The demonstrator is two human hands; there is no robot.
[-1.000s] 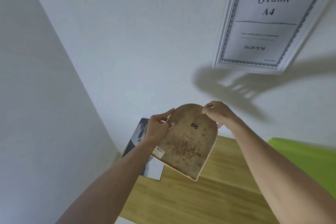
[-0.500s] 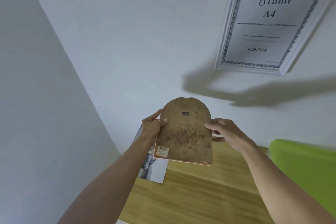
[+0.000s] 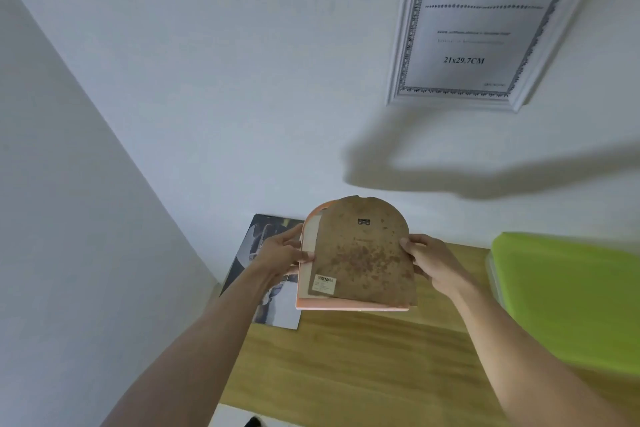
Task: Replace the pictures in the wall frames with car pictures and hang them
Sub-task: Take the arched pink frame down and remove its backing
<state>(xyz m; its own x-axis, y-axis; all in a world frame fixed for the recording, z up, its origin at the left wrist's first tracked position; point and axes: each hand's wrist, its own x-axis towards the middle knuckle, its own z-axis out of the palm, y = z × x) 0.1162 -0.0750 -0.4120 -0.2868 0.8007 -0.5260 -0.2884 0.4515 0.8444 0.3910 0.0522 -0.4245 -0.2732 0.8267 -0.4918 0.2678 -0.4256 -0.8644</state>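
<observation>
Together, the left hand and right hand pinched opposite side edges of an arched pink frame. Its loose, stiff backing board looked light and prone to sliding.

White walls meet; wooden table, perhaps a desk.

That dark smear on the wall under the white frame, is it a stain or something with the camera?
Head view: it is a soft shadow cast on the wall, likely by the arms; the document frame looks slanted from the wide-angle lens.
</observation>
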